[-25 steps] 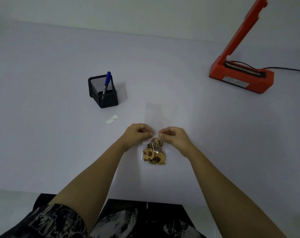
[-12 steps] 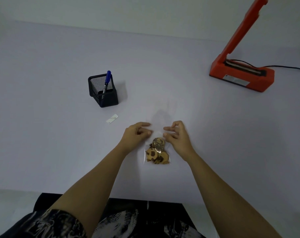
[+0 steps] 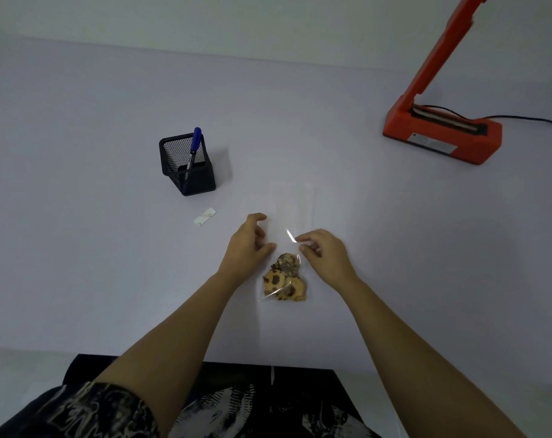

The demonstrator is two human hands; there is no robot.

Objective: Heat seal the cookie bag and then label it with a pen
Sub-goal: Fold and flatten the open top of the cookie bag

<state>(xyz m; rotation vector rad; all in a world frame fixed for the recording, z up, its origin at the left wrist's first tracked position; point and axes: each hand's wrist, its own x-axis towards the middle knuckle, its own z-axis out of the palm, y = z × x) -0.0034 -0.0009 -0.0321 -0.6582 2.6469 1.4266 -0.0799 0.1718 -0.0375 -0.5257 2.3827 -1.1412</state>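
A clear cookie bag (image 3: pixel 292 210) lies flat on the white table (image 3: pixel 94 248). Its cookies (image 3: pixel 284 282) are bunched at the end nearest me, and the empty part stretches away. My left hand (image 3: pixel 247 245) rests at the bag's left edge with fingers spread. My right hand (image 3: pixel 326 256) pinches the plastic just above the cookies, where a crease glints. A blue pen (image 3: pixel 195 147) stands in a black mesh holder (image 3: pixel 189 175) at the left. The orange heat sealer (image 3: pixel 442 137) sits far right with its arm raised.
A small white label strip (image 3: pixel 204 216) lies on the table between the pen holder and my left hand. The sealer's black cable (image 3: pixel 527 118) runs off to the right. The table's near edge is just above my lap.
My left hand has unclenched from the bag and spread its fingers. The bag's empty upper part now lies flatter and straighter. My right hand has shifted slightly right, still pinching the plastic.
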